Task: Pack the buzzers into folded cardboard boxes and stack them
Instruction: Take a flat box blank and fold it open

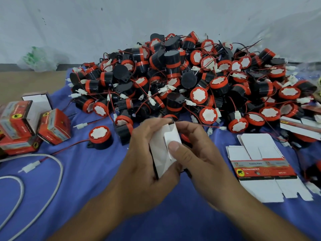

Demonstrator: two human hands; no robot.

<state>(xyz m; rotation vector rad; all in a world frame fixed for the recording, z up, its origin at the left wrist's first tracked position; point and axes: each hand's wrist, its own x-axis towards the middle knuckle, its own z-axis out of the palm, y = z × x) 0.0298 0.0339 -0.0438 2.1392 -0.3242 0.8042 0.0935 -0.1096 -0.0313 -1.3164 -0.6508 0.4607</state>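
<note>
Blue cloth [97, 188], buzzer heap [173, 80] behind; left hand [142, 157] and right hand [198, 153] fingers clamp white box [160, 154].

We record a blue cloth [90, 185] covering the work surface across most of the view, creased in places. A white cable [60, 173] lies on the cloth at lower left, curving in a wide loop, with a second bend inside it running off the left edge. Beyond the cloth's left border we note a bare brown surface [31, 82]. A dark strip [8, 67] runs along its far edge at the foot of a pale grey wall [104, 23], which carries a few small dark specks. A thin crumpled plastic bag [41, 59] with green print rests against that wall at left.
</note>
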